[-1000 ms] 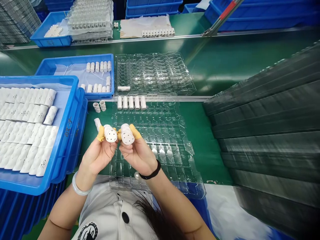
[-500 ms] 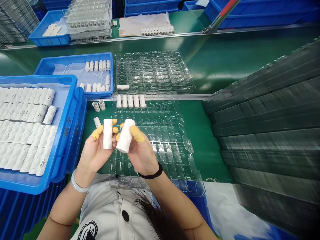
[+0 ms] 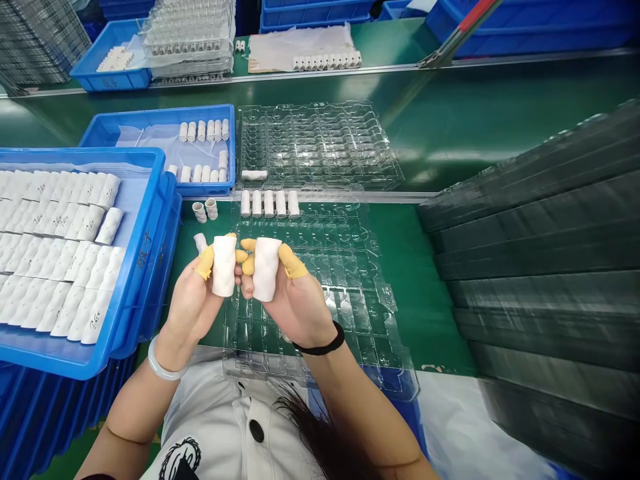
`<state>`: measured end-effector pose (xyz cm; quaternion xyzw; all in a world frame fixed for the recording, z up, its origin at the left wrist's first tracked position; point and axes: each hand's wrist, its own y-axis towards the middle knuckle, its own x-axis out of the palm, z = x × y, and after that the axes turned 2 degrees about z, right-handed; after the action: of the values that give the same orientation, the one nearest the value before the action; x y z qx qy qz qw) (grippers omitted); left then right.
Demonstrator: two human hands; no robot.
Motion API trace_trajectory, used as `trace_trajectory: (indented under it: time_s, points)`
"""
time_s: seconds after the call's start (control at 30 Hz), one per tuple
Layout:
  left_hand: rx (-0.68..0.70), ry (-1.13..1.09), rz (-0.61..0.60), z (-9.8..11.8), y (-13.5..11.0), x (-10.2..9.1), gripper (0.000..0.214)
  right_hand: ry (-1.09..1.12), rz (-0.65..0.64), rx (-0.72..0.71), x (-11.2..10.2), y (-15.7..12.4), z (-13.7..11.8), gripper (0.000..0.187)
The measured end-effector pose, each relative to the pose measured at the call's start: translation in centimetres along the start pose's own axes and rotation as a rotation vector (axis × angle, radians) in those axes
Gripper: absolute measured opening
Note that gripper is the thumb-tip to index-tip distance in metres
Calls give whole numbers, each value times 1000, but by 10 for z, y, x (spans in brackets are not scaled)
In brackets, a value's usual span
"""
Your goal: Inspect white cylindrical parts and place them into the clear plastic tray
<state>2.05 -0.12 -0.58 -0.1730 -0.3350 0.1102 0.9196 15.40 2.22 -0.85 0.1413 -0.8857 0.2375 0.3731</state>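
A green workbench (image 3: 430, 327) is stretching across the room, with a blurred stack of dark trays (image 3: 540, 280) leaning in on the right and blue crates lining the far side. A blue crate (image 3: 80, 155) full of white tubes is sitting on the left, just beside a smaller blue tray (image 3: 150, 115). A see-through plastic tray (image 3: 320, 247) is lying under the hands, with a row of five upright tubes (image 3: 269, 203) on it.

The left hand (image 3: 190, 307) is pinching a white tube (image 3: 224, 265) upright between its thumb and curled fingers. The right hand (image 3: 295, 300) is gripping a second white tube (image 3: 266, 269) the same way, close beside the first. Yellow finger covers (image 3: 293, 261) are capping the fingertips. The hands are hiding part of the tray, and the tubes' lower ends are hard to make out.
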Motion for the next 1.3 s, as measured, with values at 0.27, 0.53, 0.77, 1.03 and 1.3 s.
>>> trace_trajectory:
  time_s: [0.27,0.53,0.77,1.03,1.3]
  points:
    - [-9,-53,14,3,0,0,28,124,7,78,2,2,0,33]
    - [-15,-15,23,9,2,-2,20,96,-30,46,-2,3,3,28]
    - [-58,-16,-2,9,1,-2,27,-17,-47,-49,-4,2,6,32]
    - [-48,3,-3,5,5,-5,30,61,-17,77,-3,3,2,40]
    - [-73,-61,37,7,6,-6,32,-22,-48,-7,-10,0,1,34]
